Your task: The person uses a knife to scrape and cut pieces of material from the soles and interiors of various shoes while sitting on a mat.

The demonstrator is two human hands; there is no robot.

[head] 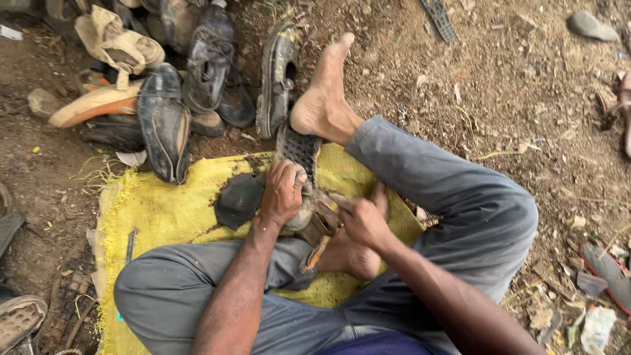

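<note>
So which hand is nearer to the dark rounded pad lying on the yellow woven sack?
Left. The left hand grips the worn sandal right beside the dark rounded pad, nearly touching it. The right hand works the sandal's strap on the far side.

The sandal [303,172] is worn and dirty, with a black studded sole and brown straps. It lies lengthwise over the yellow sack [172,212], toe end under the bare foot [323,92], heel end toward the person. The left hand [281,194] clasps its middle; the right hand [360,219] pinches a brown strap [322,223].
</note>
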